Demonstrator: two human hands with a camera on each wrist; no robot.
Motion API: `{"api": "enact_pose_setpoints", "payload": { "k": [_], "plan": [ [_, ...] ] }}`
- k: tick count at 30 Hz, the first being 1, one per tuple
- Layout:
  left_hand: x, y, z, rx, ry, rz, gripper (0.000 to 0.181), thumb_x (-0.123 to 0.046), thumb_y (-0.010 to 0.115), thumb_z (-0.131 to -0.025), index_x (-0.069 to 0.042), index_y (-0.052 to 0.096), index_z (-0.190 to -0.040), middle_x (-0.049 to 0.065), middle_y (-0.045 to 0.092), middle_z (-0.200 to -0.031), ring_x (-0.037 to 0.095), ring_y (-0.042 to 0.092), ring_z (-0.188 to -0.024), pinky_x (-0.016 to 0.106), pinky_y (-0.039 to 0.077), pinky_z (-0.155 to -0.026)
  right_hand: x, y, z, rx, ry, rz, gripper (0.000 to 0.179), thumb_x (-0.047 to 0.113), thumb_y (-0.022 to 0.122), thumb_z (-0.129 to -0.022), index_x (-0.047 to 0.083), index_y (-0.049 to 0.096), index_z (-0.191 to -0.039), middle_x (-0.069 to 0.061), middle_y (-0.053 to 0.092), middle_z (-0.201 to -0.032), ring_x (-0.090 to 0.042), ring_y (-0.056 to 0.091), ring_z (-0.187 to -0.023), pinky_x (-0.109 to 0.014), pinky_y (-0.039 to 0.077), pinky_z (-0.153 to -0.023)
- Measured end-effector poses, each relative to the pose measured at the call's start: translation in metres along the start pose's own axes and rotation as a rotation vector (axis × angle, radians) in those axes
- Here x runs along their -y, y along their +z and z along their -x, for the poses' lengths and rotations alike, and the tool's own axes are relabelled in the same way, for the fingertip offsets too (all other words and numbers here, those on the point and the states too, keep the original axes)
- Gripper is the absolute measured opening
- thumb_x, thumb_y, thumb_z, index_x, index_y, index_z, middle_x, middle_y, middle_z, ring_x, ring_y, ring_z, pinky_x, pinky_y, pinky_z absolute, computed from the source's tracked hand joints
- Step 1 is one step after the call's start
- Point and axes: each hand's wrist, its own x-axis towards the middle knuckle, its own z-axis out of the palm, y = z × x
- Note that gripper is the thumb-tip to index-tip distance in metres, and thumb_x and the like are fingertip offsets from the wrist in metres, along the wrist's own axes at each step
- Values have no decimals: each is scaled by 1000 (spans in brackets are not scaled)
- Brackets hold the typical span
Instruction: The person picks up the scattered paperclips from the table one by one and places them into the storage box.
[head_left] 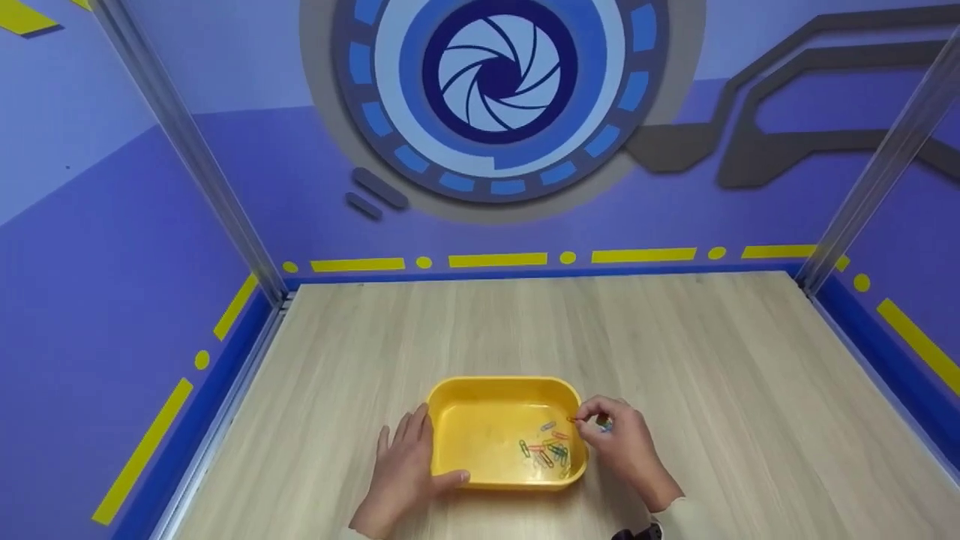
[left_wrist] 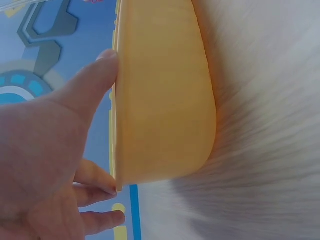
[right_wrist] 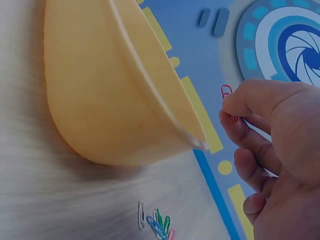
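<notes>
Printed walls (head_left: 285,180) surround your wooden table (head_left: 525,330) and yellow tray (head_left: 476,442). Your left hand (head_left: 409,457) lies straight-fingered against the rim; your right hand (head_left: 626,446) partly screens outer paperclips (right_wrist: 160,225) from above. Inner paperclips (head_left: 556,450) lie loose; your right fingertips pinch a red paperclip (right_wrist: 226,93) near the rim.

Booth-style wkspc, printed walls (head_left: 495,161), metal posts (head_left: 187,146)
</notes>
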Motion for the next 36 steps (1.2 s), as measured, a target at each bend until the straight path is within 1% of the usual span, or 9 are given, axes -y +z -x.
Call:
{"api": "enact_pose_setpoints", "payload": {
  "k": [2,6,11,13,18,22,32,36],
  "plan": [
    [1,1,0,3,-6,13,108,-65,69,-62,-3,29,-141,13,26,-149,34,26,-135,62,9,-107,2,3,0,10,-1,9,8,12,68,-79,20,65,-79,5,57,-83,-14,46,-85,-31,41,-76],
    [1,0,0,17,-25,22,110,-66,68,-61,-4,29,-142,13,26,-149,33,25,-136,62,9,-108,4,7,-1,16,1,19,10,12,70,-78,21,65,-78,7,57,-82,-13,46,-85,-29,39,-75],
    [0,-1,-1,9,-32,21,111,-67,70,-58,-5,30,-141,12,29,-147,32,27,-135,61,11,-108,7,13,-2,24,-21,3,11,12,71,-77,20,64,-77,7,57,-78,-13,47,-83,-31,40,-75],
    [-1,-2,-2,-11,-15,17,110,-65,71,-57,-4,32,-140,12,32,-145,31,29,-134,61,12,-107,8,14,-3,24,-35,10,12,12,72,-76,21,64,-76,7,57,-76,-13,47,-81,-32,41,-75],
    [-4,-6,-4,-35,29,14,109,-64,74,-56,-3,35,-137,12,36,-141,30,31,-131,62,14,-106,9,18,-3,18,-49,40,14,14,74,-73,24,64,-73,8,57,-73,-14,48,-77,-24,39,-69],
    [-4,-6,-5,-28,28,6,110,-65,73,-56,-4,35,-138,12,36,-141,31,31,-131,63,14,-106,9,19,-3,15,-60,41,14,14,74,-74,24,64,-73,8,56,-72,-15,49,-77,-21,37,-66],
    [-3,-9,-2,-33,38,-8,110,-66,72,-55,-3,36,-137,12,36,-141,31,31,-132,63,14,-106,10,22,-3,22,-102,45,15,14,75,-73,24,64,-72,9,57,-71,-13,48,-75,-21,38,-67],
    [-1,-9,-2,-22,46,-2,110,-65,73,-56,-2,35,-137,13,35,-142,33,30,-132,64,14,-105,10,23,-3,28,-113,41,16,14,76,-72,24,64,-73,6,59,-73,-13,47,-75,-21,37,-67]
  ]
}}
